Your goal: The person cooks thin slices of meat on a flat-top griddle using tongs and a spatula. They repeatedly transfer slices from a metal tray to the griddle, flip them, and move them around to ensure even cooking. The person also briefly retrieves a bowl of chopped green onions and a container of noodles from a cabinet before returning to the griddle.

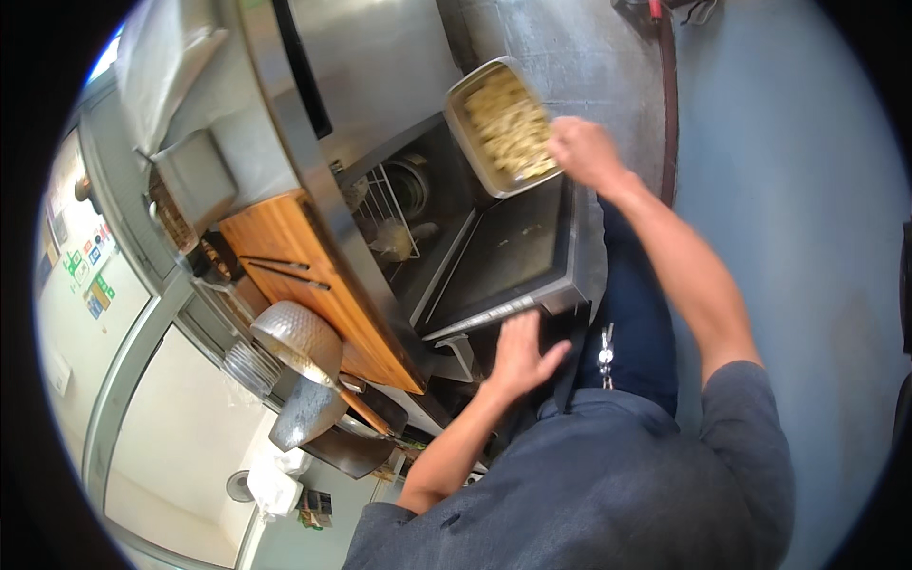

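My right hand [587, 152] grips the near right rim of a rectangular metal container [458, 99]. Pale yellow chopped pieces [513, 123] fill much of it; their exact kind cannot be made out. The container is in front of an open under-counter cabinet [442, 190], above its swung-out door [508, 252]. Inside the cabinet a wire rack [388, 214] and some round containers [408, 185] show. My left hand [521, 359] is open, fingers stretched and slightly blurred, close to the door's outer edge and holding nothing.
A steel counter [370, 57] runs along the left, with a wooden cutting board [318, 275] on it. A hammered metal pan [299, 337] with a wooden handle sits beside the board. A plastic bag [171, 66] lies at the far left. A wall and dark pipe [671, 114] stand beyond the door.
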